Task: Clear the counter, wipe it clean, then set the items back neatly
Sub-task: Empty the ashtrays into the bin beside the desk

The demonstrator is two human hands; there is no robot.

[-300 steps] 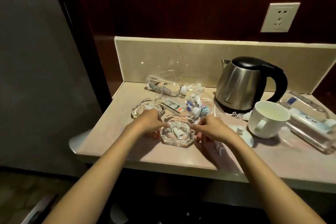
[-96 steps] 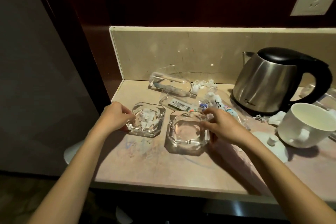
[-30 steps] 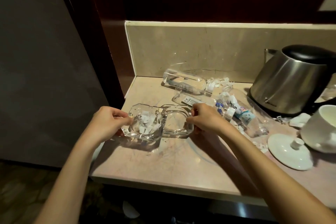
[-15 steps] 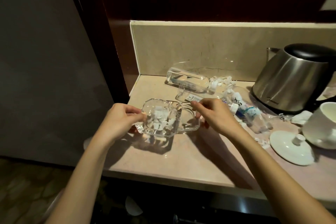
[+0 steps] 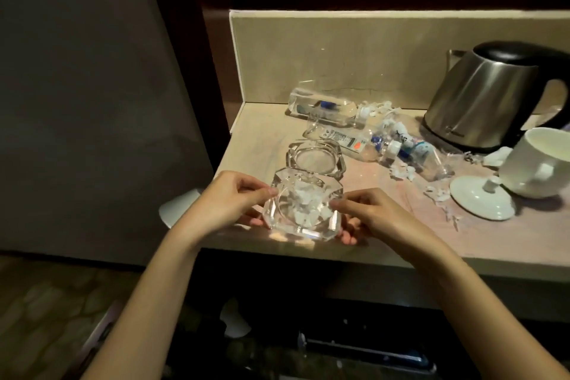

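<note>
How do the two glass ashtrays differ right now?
The near ashtray holds white paper scraps; the far ashtray looks empty. The near one is gripped by the left hand and right hand at the counter edge; the far one sits untouched farther back. Both are clear, thick, octagonal glass.

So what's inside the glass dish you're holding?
White paper scraps lie inside the glass dish, held by both hands. Anything beneath the scraps is hidden.
</note>
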